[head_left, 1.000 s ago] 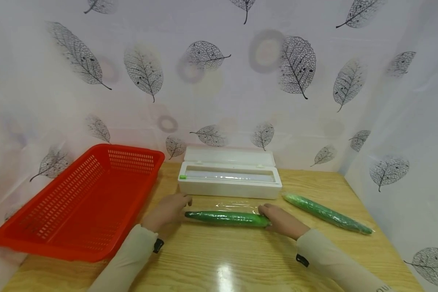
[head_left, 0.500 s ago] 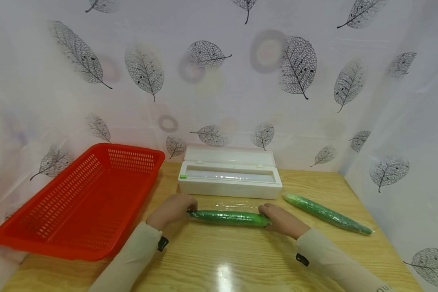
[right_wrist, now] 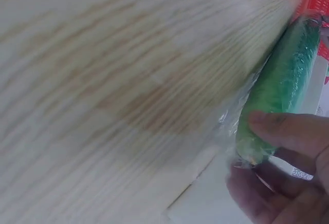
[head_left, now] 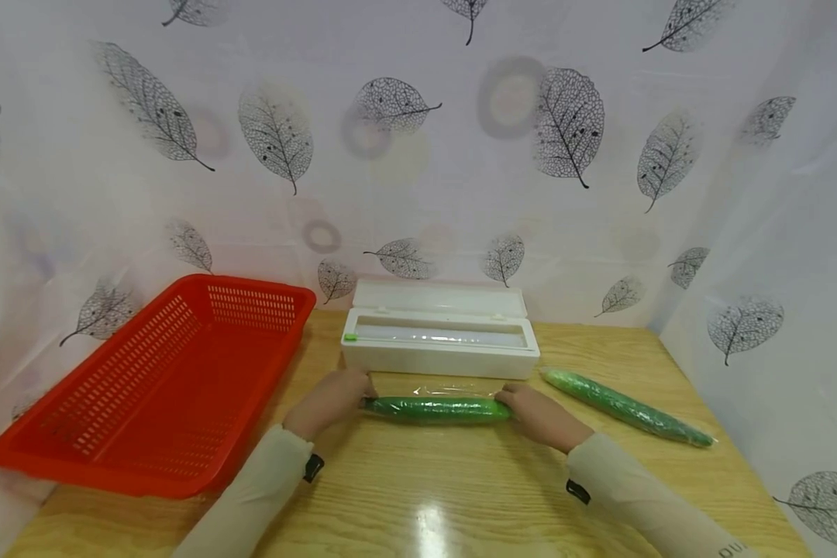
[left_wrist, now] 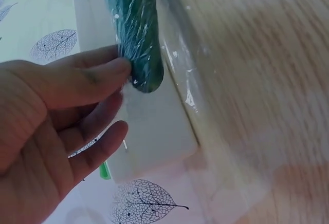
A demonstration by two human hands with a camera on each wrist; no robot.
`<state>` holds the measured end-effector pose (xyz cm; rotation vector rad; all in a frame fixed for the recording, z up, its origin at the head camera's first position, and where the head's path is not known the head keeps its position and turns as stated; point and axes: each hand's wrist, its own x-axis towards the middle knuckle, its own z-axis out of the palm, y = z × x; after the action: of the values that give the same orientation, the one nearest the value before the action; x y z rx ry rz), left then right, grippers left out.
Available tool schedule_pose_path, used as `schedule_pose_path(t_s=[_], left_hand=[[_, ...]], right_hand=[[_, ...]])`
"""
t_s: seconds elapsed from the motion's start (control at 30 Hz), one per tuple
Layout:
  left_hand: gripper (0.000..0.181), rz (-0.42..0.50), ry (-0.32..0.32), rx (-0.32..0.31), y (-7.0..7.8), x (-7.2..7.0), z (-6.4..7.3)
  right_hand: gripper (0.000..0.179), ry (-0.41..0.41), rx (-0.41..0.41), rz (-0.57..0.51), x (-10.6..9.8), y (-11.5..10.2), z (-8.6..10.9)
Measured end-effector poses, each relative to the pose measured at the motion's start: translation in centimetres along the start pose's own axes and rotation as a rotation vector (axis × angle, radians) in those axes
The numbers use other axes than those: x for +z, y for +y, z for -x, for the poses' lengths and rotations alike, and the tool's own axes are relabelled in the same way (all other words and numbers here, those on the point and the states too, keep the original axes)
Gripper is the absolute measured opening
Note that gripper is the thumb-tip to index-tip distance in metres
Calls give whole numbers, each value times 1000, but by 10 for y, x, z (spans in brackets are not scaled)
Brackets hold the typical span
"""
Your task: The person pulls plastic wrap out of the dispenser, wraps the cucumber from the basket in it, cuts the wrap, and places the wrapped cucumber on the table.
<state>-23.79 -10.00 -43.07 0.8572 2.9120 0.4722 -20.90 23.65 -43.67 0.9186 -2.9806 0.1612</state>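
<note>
A green cucumber (head_left: pixel 435 410) lies crosswise before me, with clear plastic film (head_left: pixel 453 390) around it and spreading off its far side. At its dark end, my left hand (head_left: pixel 331 403) pinches the film-covered tip between thumb and forefinger; the left wrist view shows the other fingers loosely bent beside the cucumber (left_wrist: pixel 141 39). My right hand (head_left: pixel 540 415) grips the pale end, its thumb laid on the cucumber (right_wrist: pixel 280 88) in the right wrist view and the fingers partly hidden behind. Loose film (right_wrist: pixel 229 121) hangs along that side.
Behind the cucumber stands a white cling film dispenser (head_left: pixel 439 363), lid raised, with a film roll inside and a green slider. A second wrapped cucumber (head_left: pixel 628 407) lies to the right. On the left is a large red plastic basket (head_left: pixel 156 487). A leaf-patterned curtain borders the wooden table (head_left: pixel 390 496).
My left hand has come rightward onto the cucumber's dark tip and taken hold there. The cucumber has shifted slightly away from me, my right hand staying at its pale end.
</note>
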Motion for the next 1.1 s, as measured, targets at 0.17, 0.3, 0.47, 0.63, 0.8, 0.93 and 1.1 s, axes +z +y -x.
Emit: schedule_pose_path(t_s=[0.17,0.3,0.47,0.63,0.8,0.93,1.1], left_hand=[[14,-24,44,27,-1,8,-2],[13,-10,53,17,-1,11,-4],[16,11,82,-19,0,11,-6],[15,2,129,-26,-2,12,-9],[16,-65,163,21,-4,16,-9],[20,-65,151,50,-4,17,-9],[22,-68,173,60,-6,22,-13]], right_hand=[[22,87,-63,73,3,1,-1],[22,52,-59,83,4,1,-2],[30,28,-55,91,2,1,-3],[30,44,-78,85,2,3,-4],[32,44,-87,117,5,3,-7],[36,33,-70,107,5,1,-9],[28,50,-58,113,7,1,-12]])
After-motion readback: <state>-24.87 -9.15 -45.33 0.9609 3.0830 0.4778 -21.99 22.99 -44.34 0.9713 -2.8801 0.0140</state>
